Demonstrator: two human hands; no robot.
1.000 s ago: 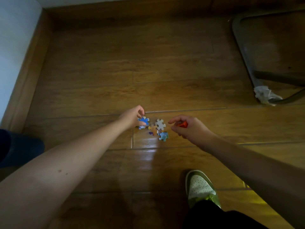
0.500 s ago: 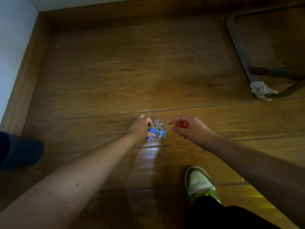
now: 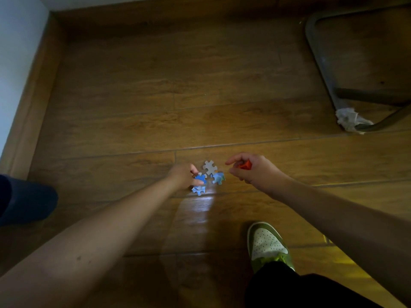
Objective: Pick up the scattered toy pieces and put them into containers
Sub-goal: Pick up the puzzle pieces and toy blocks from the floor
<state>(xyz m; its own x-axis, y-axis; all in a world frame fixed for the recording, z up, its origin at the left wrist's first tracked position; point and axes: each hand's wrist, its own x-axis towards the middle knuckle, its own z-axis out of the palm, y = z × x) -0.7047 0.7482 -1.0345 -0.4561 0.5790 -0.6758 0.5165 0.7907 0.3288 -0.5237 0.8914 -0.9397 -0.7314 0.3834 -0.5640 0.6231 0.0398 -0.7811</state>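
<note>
Several jigsaw pieces lie together on the wooden floor (image 3: pixel 155 96). A grey piece (image 3: pixel 210 167) is farthest from me, a teal piece (image 3: pixel 219 178) sits to its right, and a light blue piece (image 3: pixel 198 190) is nearest me. My left hand (image 3: pixel 184 175) pinches a blue piece (image 3: pixel 200 179) between thumb and fingers at the cluster's left side. My right hand (image 3: pixel 255 171) hovers just right of the cluster, curled around a small red toy piece (image 3: pixel 244 165). No container shows in this view.
A metal chair frame (image 3: pixel 322 63) with a crumpled white wad (image 3: pixel 350 120) at its foot stands at the upper right. My green and white shoe (image 3: pixel 268 245) is below the hands. A dark blue object (image 3: pixel 24 201) sits at the left by the baseboard (image 3: pixel 29 112).
My left hand moved right from the blue piece's first spot into the cluster, dragging pieces closer together. The right hand stayed in place with the red piece.
</note>
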